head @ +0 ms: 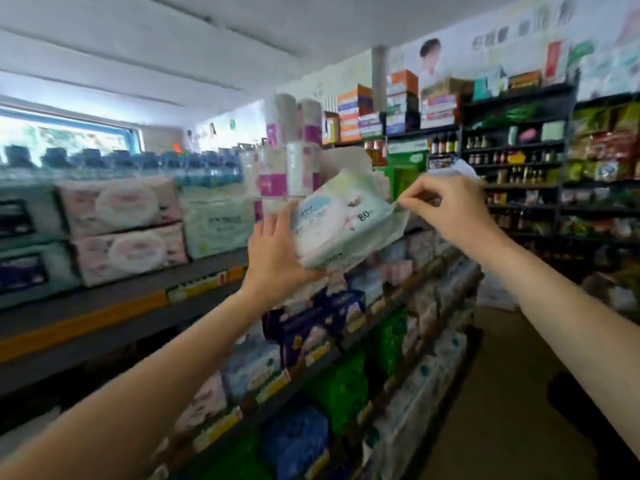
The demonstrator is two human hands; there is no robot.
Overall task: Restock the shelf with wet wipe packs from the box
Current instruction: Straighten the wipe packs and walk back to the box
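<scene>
Both hands holding wipe pack (341, 223), shelf (104, 306)

Wet wipe pack (341, 225) held between left hand (277, 258) and right hand (450, 209), before paper roll stack (294, 150). Top shelf (114, 306) at left carries stacked packs (121, 230). Lower shelves (346, 341) beneath. Far shelving (512, 150) behind, right.

Top shelf (114, 299) is bare along its front edge, so there's room to reach in there. Further back it's walled off by stacked wipe bundles (128, 230), and the tissue roll packs (291, 150) block things beyond. The aisle floor (502, 410) on the right is open.
</scene>
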